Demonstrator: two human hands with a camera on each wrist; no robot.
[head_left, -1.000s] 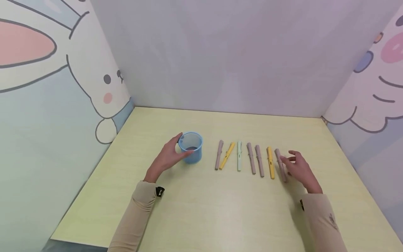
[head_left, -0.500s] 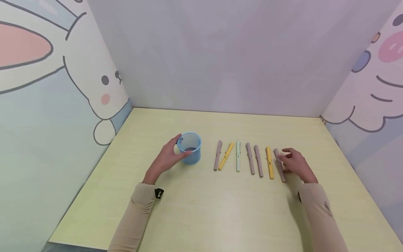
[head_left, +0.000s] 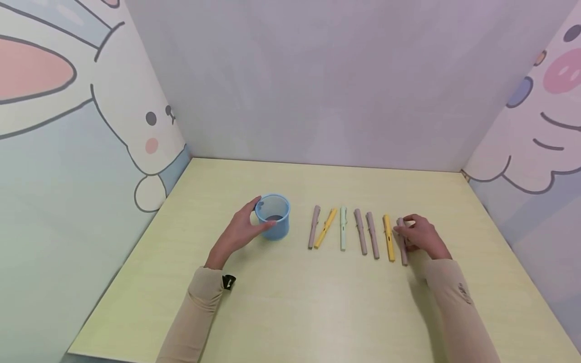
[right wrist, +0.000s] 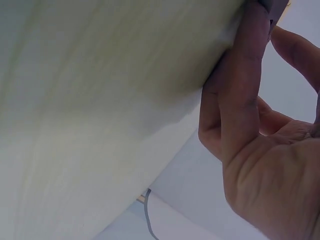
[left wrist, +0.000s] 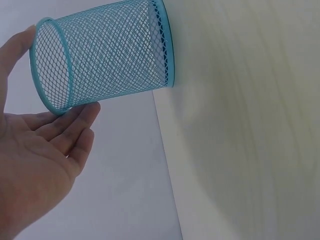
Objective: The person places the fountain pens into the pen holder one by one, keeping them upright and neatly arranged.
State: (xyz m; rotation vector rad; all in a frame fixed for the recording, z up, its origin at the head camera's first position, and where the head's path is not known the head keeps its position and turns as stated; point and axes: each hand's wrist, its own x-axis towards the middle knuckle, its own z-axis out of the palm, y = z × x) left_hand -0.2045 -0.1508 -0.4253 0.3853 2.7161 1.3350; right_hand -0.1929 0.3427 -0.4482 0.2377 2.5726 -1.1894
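Head view, left to right: the left hand [head_left: 239, 233] cups the blue mesh cup [head_left: 274, 216], fingers relaxed against its side on the yellow table [head_left: 290, 302]. Six pens lie in a row between the hands. At the row's right end, the right hand [head_left: 419, 236] pinches the mauve pen [head_left: 402, 244], a slim, dusty-pink barrel lying flat just beside a yellow pen [head_left: 388, 244].
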